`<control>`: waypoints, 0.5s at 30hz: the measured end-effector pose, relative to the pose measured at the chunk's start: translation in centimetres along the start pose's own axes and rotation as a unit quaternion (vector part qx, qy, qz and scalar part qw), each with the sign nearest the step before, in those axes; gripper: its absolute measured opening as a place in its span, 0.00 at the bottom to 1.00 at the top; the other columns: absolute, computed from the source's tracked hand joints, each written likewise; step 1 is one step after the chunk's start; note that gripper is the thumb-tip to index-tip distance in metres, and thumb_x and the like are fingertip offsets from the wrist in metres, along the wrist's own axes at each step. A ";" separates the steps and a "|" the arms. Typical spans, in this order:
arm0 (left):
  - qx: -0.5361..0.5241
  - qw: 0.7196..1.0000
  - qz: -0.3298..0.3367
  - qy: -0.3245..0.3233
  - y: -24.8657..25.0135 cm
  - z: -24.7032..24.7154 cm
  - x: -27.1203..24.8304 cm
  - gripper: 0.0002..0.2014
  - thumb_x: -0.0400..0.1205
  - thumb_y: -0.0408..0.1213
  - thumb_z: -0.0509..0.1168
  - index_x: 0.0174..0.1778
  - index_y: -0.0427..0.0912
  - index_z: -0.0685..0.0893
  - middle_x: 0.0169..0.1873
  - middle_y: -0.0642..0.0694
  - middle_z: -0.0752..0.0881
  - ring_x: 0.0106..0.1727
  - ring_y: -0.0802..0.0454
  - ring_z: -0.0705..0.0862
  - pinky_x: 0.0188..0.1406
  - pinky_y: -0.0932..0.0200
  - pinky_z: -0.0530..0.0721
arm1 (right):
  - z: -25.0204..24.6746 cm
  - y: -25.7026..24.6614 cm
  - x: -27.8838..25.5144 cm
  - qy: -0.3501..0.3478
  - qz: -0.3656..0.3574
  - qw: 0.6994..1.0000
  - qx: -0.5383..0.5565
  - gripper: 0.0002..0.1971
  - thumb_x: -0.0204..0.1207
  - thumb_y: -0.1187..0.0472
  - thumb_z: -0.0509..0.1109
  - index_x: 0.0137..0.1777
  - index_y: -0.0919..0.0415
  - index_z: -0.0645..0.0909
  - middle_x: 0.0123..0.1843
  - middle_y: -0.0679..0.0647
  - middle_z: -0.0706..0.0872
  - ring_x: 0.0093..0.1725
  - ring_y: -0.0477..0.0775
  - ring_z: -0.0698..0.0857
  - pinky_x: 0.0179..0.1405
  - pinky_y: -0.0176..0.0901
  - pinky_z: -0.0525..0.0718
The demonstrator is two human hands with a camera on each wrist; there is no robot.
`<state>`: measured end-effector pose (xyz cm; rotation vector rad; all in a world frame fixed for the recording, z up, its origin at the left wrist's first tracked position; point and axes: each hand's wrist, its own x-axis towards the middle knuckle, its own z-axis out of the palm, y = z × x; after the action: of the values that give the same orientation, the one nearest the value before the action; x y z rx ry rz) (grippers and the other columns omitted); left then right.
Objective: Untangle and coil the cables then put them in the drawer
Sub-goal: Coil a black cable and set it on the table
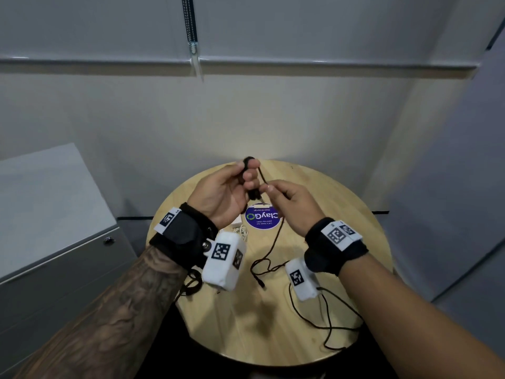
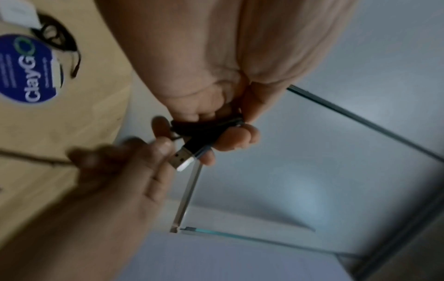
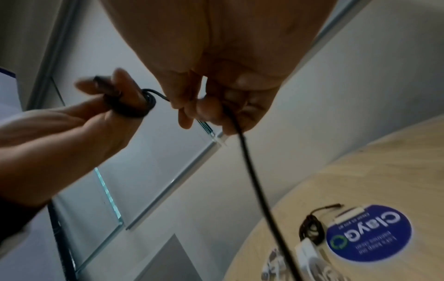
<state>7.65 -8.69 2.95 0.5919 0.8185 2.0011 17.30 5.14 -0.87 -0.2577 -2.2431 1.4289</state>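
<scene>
1. Cable is partly wound round the left hand's fingers, held above the table.
2. Right hand pinches the strand just beside the coil.
3. Loose tail hangs down from that pinch to the table, nearest the right hand, so I judge that hand should feed the next turn.

We count two hands, left hand and right hand, three black cables, one white cable, one white charger, one round table, one blue sticker, one grey cabinet.
</scene>
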 end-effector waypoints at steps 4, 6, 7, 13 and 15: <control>-0.065 0.993 0.080 0.063 0.5 -0.8 1.9 0.12 0.89 0.33 0.51 0.52 0.34 0.80 0.34 0.48 0.83 0.34 0.54 0.83 0.56 0.54 0.86 | 1.9 1.3 -0.2 -0.052 0.057 0.996 0.052 0.12 0.88 0.66 0.60 0.62 0.61 0.84 0.30 0.48 0.76 0.27 0.41 0.75 0.32 0.33 0.79; -0.055 0.984 0.130 0.105 1.1 -1.5 3.1 0.12 0.89 0.33 0.51 0.52 0.34 0.80 0.35 0.47 0.87 0.37 0.54 0.87 0.54 0.55 0.87 | 2.5 1.8 -0.3 -0.081 0.067 0.994 0.029 0.12 0.88 0.64 0.60 0.63 0.62 0.85 0.31 0.50 0.78 0.26 0.43 0.77 0.34 0.35 0.81; -0.046 0.980 0.148 0.122 1.4 -2.0 3.6 0.12 0.89 0.32 0.51 0.51 0.34 0.80 0.35 0.46 0.89 0.38 0.53 0.88 0.53 0.56 0.87 | 2.6 2.0 -0.4 -0.093 0.067 0.993 0.017 0.12 0.88 0.62 0.61 0.63 0.60 0.85 0.31 0.49 0.79 0.27 0.44 0.79 0.35 0.38 0.82; 0.151 0.953 0.195 0.175 1.5 -4.8 4.9 0.11 0.88 0.28 0.54 0.47 0.34 0.81 0.33 0.46 0.90 0.37 0.50 0.89 0.52 0.56 0.86 | 2.5 1.3 -0.2 -0.067 0.055 0.996 0.010 0.07 0.85 0.58 0.67 0.52 0.59 0.86 0.37 0.65 0.83 0.32 0.46 0.79 0.30 0.42 0.84; 0.264 0.930 0.185 0.175 1.0 -5.4 4.7 0.10 0.88 0.28 0.56 0.47 0.35 0.83 0.34 0.47 0.90 0.37 0.51 0.89 0.50 0.57 0.86 | 2.0 0.6 0.0 -0.030 0.029 0.999 0.024 0.07 0.83 0.61 0.69 0.50 0.64 0.86 0.37 0.57 0.86 0.32 0.40 0.80 0.32 0.31 0.80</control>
<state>1.11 -6.85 0.52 0.7407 1.5931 2.2695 16.28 3.82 -2.08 -0.2693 -2.2624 1.5372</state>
